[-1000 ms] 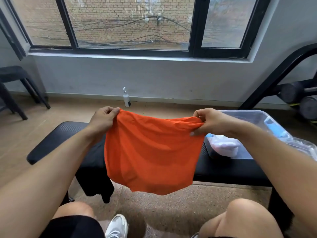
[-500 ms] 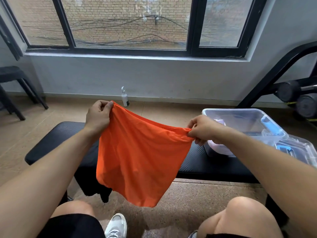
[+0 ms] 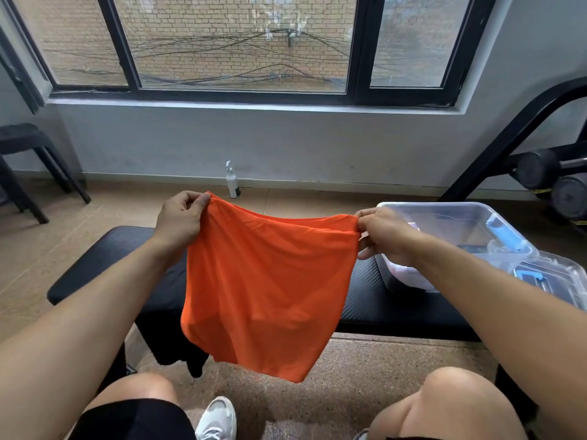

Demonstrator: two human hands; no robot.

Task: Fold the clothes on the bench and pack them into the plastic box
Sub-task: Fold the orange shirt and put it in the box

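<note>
- The orange garment (image 3: 266, 290) hangs in the air between the two hands, above the near edge of the bench (image 3: 394, 300), its lower hem loose over the floor between the knees.
- The left hand (image 3: 179, 222) has thumb and curled fingers pinched on the garment's top left corner; the right hand (image 3: 386, 233) pinches the top right corner the same way, so the top edge runs nearly taut from fingers to fingers.
- Risk: the cloth looks thin and slippery, and each grip takes only a small bit of fabric. A sharp shake or a loosened pinch could free one corner, and the garment would swing down to the floor.
- Risk: laying it down carelessly could bunch the free hem under, spoiling the fold.
- Below and behind the left fingers a black garment (image 3: 178, 347) droops off the bench's near edge; brushing it could drag it off.
- Just beyond the right fingers stands the plastic box (image 3: 457, 211), open, on the bench. Inside lies something white or pale pink (image 3: 409, 276), probably folded cloth; I cannot tell more.
- Its lid (image 3: 559, 281) with blue clips lies right of the box.
</note>
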